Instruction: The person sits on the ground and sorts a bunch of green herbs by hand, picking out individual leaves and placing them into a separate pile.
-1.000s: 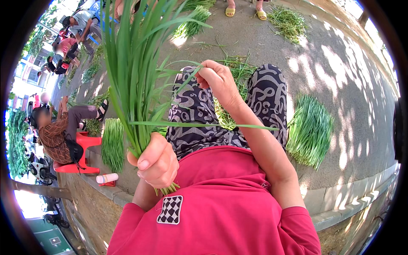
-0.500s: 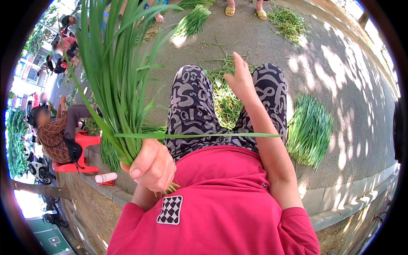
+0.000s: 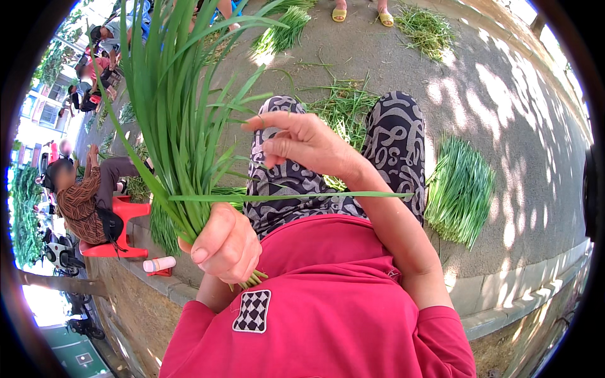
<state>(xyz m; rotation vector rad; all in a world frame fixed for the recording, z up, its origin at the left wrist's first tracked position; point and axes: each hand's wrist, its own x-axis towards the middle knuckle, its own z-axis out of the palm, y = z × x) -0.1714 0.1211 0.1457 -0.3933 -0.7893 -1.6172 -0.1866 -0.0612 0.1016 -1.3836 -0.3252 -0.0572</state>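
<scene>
My left hand (image 3: 227, 244) is closed round the lower stems of a bunch of garlic chives (image 3: 173, 120). The long flat leaves fan upward, and the cut stem ends poke out below the fist. One long leaf sticks out sideways from the bunch, across my lap and over my right forearm. My right hand (image 3: 309, 143) hovers above my left knee, just right of the leaves, with its index finger stretched out and its thumb apart. It grips nothing that I can make out. Loose trimmed leaves (image 3: 343, 113) lie in a heap on the ground between my knees.
A neat pile of chives (image 3: 460, 192) lies right of my right leg, another (image 3: 165, 230) to my left. More chives (image 3: 282, 31) and a scrap heap (image 3: 425, 31) lie ahead, near someone's yellow sandals (image 3: 340, 15). A person sits on a red stool (image 3: 126, 220) at left, beside a pinkish-white roll (image 3: 159, 264).
My right hand has swung left and back from over the scrap heap between my knees to beside the bunch. My left hand keeps its hold, nearly still.
</scene>
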